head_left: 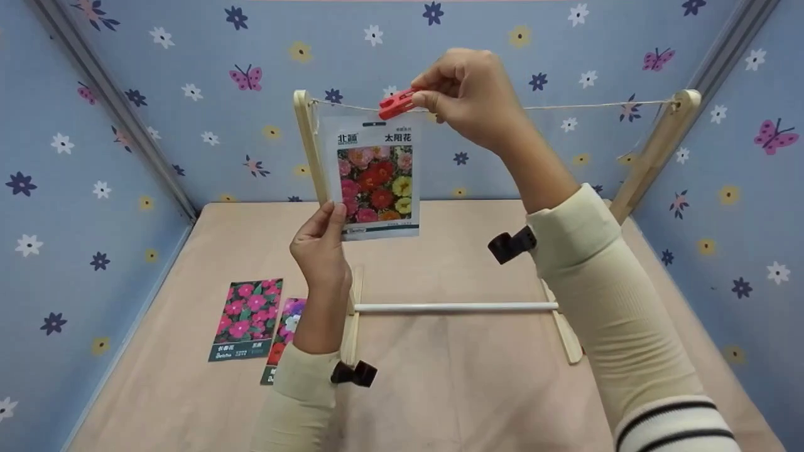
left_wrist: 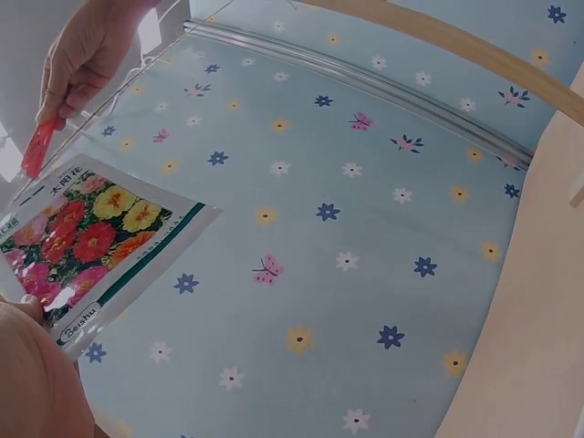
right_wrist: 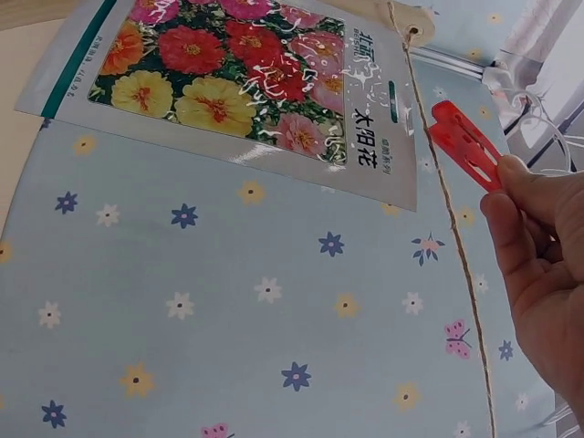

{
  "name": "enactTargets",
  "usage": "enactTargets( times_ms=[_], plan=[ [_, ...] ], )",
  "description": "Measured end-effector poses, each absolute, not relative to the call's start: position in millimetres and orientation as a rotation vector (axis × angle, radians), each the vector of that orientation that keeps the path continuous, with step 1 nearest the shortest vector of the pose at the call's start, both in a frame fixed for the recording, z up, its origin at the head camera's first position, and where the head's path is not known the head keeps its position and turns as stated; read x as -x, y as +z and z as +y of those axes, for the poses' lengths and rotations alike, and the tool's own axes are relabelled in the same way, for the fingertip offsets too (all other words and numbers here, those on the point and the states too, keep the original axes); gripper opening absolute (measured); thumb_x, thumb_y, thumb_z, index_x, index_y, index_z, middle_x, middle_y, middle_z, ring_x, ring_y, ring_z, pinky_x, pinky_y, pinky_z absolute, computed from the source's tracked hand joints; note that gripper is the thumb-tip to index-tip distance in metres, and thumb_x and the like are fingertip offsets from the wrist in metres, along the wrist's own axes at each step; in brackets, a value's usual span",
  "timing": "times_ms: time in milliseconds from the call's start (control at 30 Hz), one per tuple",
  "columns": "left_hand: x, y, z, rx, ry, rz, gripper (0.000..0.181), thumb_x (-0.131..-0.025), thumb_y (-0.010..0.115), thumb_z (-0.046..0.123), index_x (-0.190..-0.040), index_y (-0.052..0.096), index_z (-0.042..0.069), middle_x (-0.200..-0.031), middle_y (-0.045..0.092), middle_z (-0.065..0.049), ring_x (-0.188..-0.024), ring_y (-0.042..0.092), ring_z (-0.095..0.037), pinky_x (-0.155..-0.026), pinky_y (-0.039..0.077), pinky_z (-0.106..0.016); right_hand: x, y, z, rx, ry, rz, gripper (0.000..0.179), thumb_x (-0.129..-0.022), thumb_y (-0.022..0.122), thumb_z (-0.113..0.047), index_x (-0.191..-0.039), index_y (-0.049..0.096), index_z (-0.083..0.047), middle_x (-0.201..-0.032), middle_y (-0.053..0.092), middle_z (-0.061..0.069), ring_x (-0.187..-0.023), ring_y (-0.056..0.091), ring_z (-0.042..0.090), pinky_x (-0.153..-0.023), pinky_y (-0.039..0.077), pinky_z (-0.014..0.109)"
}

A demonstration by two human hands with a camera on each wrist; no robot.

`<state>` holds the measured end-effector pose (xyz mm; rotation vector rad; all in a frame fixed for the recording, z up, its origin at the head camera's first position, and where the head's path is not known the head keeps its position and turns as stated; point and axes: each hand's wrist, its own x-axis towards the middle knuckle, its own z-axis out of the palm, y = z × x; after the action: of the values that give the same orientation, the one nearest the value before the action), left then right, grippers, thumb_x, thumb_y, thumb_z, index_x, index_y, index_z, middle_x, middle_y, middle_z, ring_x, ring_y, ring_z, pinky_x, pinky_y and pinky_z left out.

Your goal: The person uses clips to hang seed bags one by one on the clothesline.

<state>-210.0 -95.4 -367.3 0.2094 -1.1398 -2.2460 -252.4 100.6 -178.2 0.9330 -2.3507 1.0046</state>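
Left hand: A person's left hand (head_left: 319,251) pinches the flower packet (head_left: 377,182) at its lower left edge, thumb on the printed front.
Right hand: Raised at center, the right hand (head_left: 472,94) grasps a red clothespin (head_left: 396,105) by one end between thumb and fingers.
Flower packet: Held upright and face-on at the left half of the cord (head_left: 597,105), its top edge close to the line; whether the two touch cannot be told.
Clothespin: Its far end lies at the cord, just above the packet's top right; whether it bites on anything is unclear.
Cord: Thin twine runs between a left wooden post (head_left: 306,144) and a right wooden post (head_left: 658,147).
White bar: Nearer than the cord and lower, a white bar (head_left: 455,307) spans two wooden pieces.
Other packets: On the left of the pale pink tabletop (head_left: 157,389), a pink-flowered packet (head_left: 248,317) lies beside a multicolored packet (head_left: 293,314), the latter partly hidden by the left forearm.
Sleeves: Cream cuffs on both arms, black stripes on the right sleeve (head_left: 634,326).
Backdrop: Blue wall panels (head_left: 408,75) patterned with flowers and butterflies.
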Motion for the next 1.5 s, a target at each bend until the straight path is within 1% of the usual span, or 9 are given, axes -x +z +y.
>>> enactTargets(
  times_ms=[167,367,467,667,867,1000,1100,1267,1500],
  plan=[
    [209,-365,-94,-0.207,-2.241,-1.137,0.008,-0.088,0.068,-0.004,-0.093,0.074,-0.006,-0.091,0.072,-0.008,-0.092,0.066,-0.018,-0.088,0.054,-0.03,252,-178,96,-0.92,0.953,-2.383,0.022,-0.095,0.063,-0.017,-0.103,0.073,0.0,-0.096,0.063,0.01,-0.069,0.056,0.01,-0.064,0.049,0.015],
    [209,-364,-93,-0.216,-2.222,-1.172,0.012,-0.088,0.069,-0.001,-0.098,0.073,-0.006,-0.095,0.071,-0.009,-0.097,0.065,-0.022,-0.092,0.052,-0.033,252,-179,94,-0.936,0.954,-2.432,0.021,-0.096,0.062,-0.017,-0.103,0.073,0.0,-0.097,0.064,0.008,-0.071,0.057,0.01,-0.066,0.05,0.018],
    [209,-364,-93,-0.217,-2.216,-1.184,0.013,-0.088,0.069,0.0,-0.1,0.072,-0.007,-0.096,0.071,-0.01,-0.097,0.065,-0.022,-0.093,0.052,-0.034,252,-180,93,-0.939,0.954,-2.44,0.02,-0.096,0.062,-0.016,-0.102,0.073,0.0,-0.097,0.064,0.007,-0.071,0.057,0.01,-0.066,0.05,0.018],
    [208,-363,-93,-0.204,-2.22,-1.188,0.014,-0.088,0.069,-0.001,-0.1,0.072,-0.007,-0.097,0.072,-0.01,-0.098,0.065,-0.023,-0.093,0.052,-0.035,253,-180,93,-0.932,0.934,-2.447,0.021,-0.096,0.062,-0.018,-0.102,0.073,-0.001,-0.097,0.064,0.007,-0.072,0.056,0.01,-0.066,0.049,0.018],
    [208,-362,-93,-0.206,-2.22,-1.187,0.013,-0.088,0.069,0.0,-0.1,0.072,-0.006,-0.1,0.071,-0.011,-0.101,0.065,-0.022,-0.094,0.051,-0.033,253,-179,94,-0.946,0.902,-2.472,0.024,-0.095,0.062,-0.018,-0.107,0.071,0.001,-0.099,0.061,0.009,-0.079,0.055,0.01,-0.071,0.049,0.02],
    [209,-362,-93,-0.203,-2.225,-1.16,0.012,-0.088,0.068,-0.003,-0.098,0.073,-0.007,-0.096,0.071,-0.01,-0.094,0.067,-0.019,-0.092,0.052,-0.032,254,-179,94,-0.987,0.877,-2.469,0.028,-0.094,0.064,-0.019,-0.111,0.07,0.002,-0.101,0.06,0.01,-0.085,0.055,0.011,-0.076,0.049,0.021],
    [208,-362,-92,-0.213,-2.224,-1.148,0.012,-0.088,0.068,-0.004,-0.098,0.072,-0.008,-0.092,0.072,-0.009,-0.089,0.068,-0.018,-0.089,0.053,-0.031,254,-180,95,-1.003,0.857,-2.467,0.03,-0.094,0.065,-0.02,-0.115,0.069,0.002,-0.102,0.06,0.012,-0.086,0.053,0.011,-0.077,0.049,0.022],
    [207,-362,-92,-0.246,-2.208,-1.16,0.016,-0.087,0.07,-0.002,-0.101,0.072,-0.008,-0.092,0.071,-0.008,-0.088,0.068,-0.017,-0.086,0.054,-0.029,255,-182,95,-0.991,0.869,-2.483,0.034,-0.093,0.066,-0.022,-0.12,0.067,-0.001,-0.104,0.06,0.012,-0.086,0.051,0.011,-0.077,0.047,0.021],
    [208,-366,-92,-0.218,-2.105,-1.186,0.017,-0.085,0.073,-0.001,-0.1,0.073,-0.009,-0.094,0.072,-0.011,-0.089,0.067,-0.019,-0.082,0.056,-0.03,258,-188,99,-0.988,0.928,-2.457,0.04,-0.091,0.069,-0.027,-0.123,0.066,-0.004,-0.101,0.061,0.009,-0.084,0.05,0.011,-0.075,0.044,0.021]
  ],
)
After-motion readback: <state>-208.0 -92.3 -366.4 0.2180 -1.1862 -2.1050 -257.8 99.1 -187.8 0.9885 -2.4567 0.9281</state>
